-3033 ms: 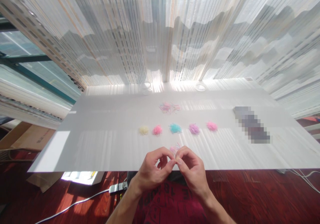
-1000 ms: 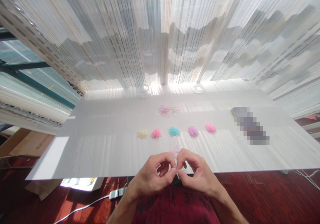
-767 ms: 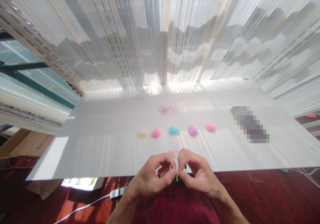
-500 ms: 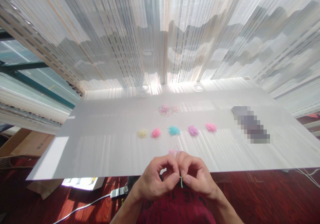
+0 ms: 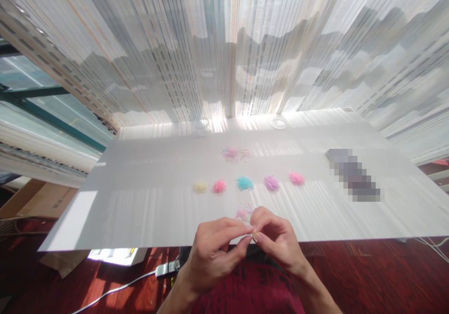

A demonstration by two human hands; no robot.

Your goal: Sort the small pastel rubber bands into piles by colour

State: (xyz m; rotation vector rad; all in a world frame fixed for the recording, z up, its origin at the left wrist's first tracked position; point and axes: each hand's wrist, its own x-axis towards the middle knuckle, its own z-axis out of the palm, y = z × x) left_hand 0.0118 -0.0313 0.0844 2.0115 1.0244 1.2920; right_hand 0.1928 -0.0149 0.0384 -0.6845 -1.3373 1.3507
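My left hand (image 5: 219,248) and my right hand (image 5: 277,239) meet at the table's near edge. A short, thin pale strand (image 5: 250,236) runs between their fingertips. My right thumb and forefinger pinch it; my left thumb and fingers close on its other end, their tips partly hidden. Just beyond them lies a small mixed pile of pink and pale strands (image 5: 242,214). Farther back sit separate piles of yellow strands (image 5: 200,187), hot pink strands (image 5: 219,186), turquoise strands (image 5: 244,183), purple strands (image 5: 271,183) and pink strands (image 5: 297,178).
Another mixed pile of strands (image 5: 234,153) lies farther back on the white table (image 5: 147,173). Two clear round dishes, one of them a right-hand dish (image 5: 279,123), stand by the curtain (image 5: 157,61). A blurred-out dark object (image 5: 354,176) is at the right. A cardboard box (image 5: 45,200) stands left.
Both hands have shifted slightly. My left fingers have straightened toward the right hand, and the strand that hung below the fingertips now lies across between them.
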